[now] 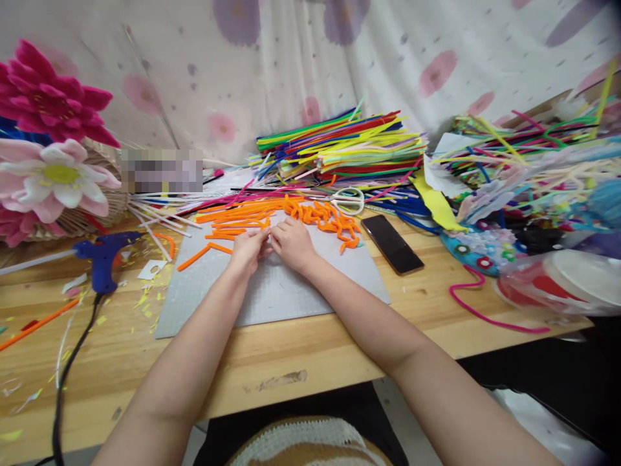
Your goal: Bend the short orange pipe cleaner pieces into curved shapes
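My left hand (248, 250) and my right hand (294, 244) meet over the grey cutting mat (291, 304), fingertips pinched close together. A short bit of orange pipe cleaner (266, 222) shows at the fingers; most of it is hidden by them. Straight orange pipe cleaners (233, 215) lie just beyond my left hand, and one bent piece (196, 256) rests on the mat's left side. Past my right hand is a heap of curled, zigzag orange pipe cleaners (327, 217). White-handled scissors (350, 200) lie behind that heap.
A blue glue gun (104, 255) with a black cord stands left among paper scraps. Fabric flowers (61, 171) fill the back left. Bundled coloured pipe cleaners (349, 145) lie at the back. On the right are a phone (392, 244), a pink pipe cleaner (478, 314) and a plastic tub (565, 281).
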Tool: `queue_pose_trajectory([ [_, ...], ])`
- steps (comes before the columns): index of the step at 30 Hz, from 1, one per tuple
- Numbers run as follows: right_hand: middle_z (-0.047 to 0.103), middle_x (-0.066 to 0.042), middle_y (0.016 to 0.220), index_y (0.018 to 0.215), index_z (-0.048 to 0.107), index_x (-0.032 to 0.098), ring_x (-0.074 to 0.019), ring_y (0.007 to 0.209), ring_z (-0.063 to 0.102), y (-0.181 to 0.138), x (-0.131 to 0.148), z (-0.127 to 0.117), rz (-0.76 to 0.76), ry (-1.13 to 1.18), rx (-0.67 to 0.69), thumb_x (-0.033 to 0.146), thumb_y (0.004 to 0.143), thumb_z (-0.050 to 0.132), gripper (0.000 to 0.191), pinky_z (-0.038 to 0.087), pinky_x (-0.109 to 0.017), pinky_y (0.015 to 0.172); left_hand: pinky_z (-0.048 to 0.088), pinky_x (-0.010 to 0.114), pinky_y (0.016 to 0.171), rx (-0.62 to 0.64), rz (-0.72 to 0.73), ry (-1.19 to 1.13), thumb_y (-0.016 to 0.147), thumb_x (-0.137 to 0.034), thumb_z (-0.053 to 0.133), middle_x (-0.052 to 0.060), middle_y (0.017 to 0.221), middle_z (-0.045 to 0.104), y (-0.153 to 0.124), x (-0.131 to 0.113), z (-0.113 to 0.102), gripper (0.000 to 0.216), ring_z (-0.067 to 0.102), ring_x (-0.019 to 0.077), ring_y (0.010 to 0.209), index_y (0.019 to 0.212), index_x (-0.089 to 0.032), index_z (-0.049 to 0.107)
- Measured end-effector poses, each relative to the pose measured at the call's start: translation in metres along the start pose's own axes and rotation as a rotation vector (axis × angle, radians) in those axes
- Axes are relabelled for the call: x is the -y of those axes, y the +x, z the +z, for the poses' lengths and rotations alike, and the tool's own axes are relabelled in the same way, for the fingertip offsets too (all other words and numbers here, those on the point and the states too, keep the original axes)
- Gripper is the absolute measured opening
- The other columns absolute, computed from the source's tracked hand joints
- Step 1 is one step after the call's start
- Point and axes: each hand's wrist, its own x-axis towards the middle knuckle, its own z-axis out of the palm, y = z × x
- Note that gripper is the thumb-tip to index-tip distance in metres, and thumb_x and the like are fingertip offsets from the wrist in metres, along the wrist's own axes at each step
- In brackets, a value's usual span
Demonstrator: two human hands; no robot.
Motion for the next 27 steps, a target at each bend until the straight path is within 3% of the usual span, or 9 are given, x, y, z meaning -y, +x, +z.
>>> queue_pose_trajectory([
  [3,0.060,-0.005,0.073,0.068,0.056,0.015,-0.0146,0.072,0.048,0.002,-0.002,0.002,0.230,0.327,0.049,0.024,0.078,0.045,0.017,0.038,-0.028,0.071,0.036,0.016,0.039,0.002,0.054,-0.014,0.055,-0.022,0.073,-0.003,0.049,0.052,0.001,0.000,-0.002,0.020,0.046,0.0045,0.043,0.057,-0.011,0.056],
  [6,0.057,-0.001,0.066,0.067,0.055,0.015,-0.0093,0.060,0.047,0.005,-0.011,0.001,0.474,0.957,0.256,0.030,0.081,0.039,0.026,0.038,-0.022,0.059,0.037,0.016,0.042,0.118,0.138,-0.035,0.057,-0.026,0.073,-0.001,0.052,0.056,0.003,0.001,-0.005,0.022,0.050,0.0052,0.044,0.062,-0.011,0.058],
  [9,0.056,-0.001,0.064,0.067,0.055,0.014,-0.0072,0.057,0.048,0.005,-0.019,-0.002,0.578,1.411,0.426,0.030,0.078,0.046,0.022,0.038,-0.020,0.057,0.042,0.018,0.047,0.280,0.199,-0.047,0.055,-0.031,0.074,-0.001,0.053,0.056,0.005,0.003,-0.009,0.026,0.053,0.0070,0.046,0.063,-0.012,0.059],
  [11,0.056,0.000,0.062,0.066,0.054,0.014,-0.0066,0.056,0.048,0.005,-0.021,-0.003,0.594,1.508,0.415,0.027,0.072,0.055,0.014,0.038,-0.020,0.058,0.043,0.018,0.048,0.302,0.203,-0.047,0.053,-0.032,0.075,-0.001,0.055,0.057,0.006,0.003,-0.010,0.028,0.054,0.0074,0.048,0.065,-0.012,0.060],
  [15,0.052,0.003,0.059,0.063,0.051,0.014,-0.0065,0.055,0.046,0.004,-0.018,-0.002,0.500,1.300,0.228,0.023,0.070,0.056,0.013,0.036,-0.020,0.058,0.040,0.017,0.045,0.222,0.138,-0.043,0.052,-0.029,0.076,0.000,0.058,0.059,0.006,0.003,-0.008,0.026,0.051,0.0056,0.048,0.065,-0.011,0.063],
  [19,0.049,0.002,0.057,0.059,0.048,0.015,-0.0089,0.057,0.043,0.003,-0.011,-0.001,0.346,0.696,0.077,0.023,0.076,0.049,0.018,0.033,-0.022,0.059,0.039,0.017,0.043,0.096,0.101,-0.061,0.053,-0.025,0.075,-0.001,0.056,0.057,0.003,0.005,-0.002,0.021,0.049,0.0053,0.047,0.062,-0.011,0.062],
  [22,0.055,-0.002,0.066,0.064,0.052,0.016,-0.0129,0.066,0.047,0.001,-0.005,-0.002,0.209,0.267,0.002,0.020,0.078,0.046,0.016,0.034,-0.025,0.065,0.041,0.018,0.047,0.020,0.114,-0.102,0.054,-0.023,0.074,-0.003,0.053,0.053,0.001,0.010,0.003,0.020,0.047,0.0049,0.046,0.059,-0.012,0.059],
  [27,0.060,-0.008,0.075,0.070,0.055,0.016,-0.0173,0.076,0.050,-0.001,0.000,-0.004,0.106,0.029,-0.012,0.019,0.080,0.042,0.017,0.035,-0.028,0.071,0.043,0.019,0.050,0.021,0.171,-0.173,0.052,-0.025,0.075,-0.004,0.055,0.053,0.002,0.015,0.004,0.022,0.048,0.0052,0.050,0.060,-0.012,0.059],
])
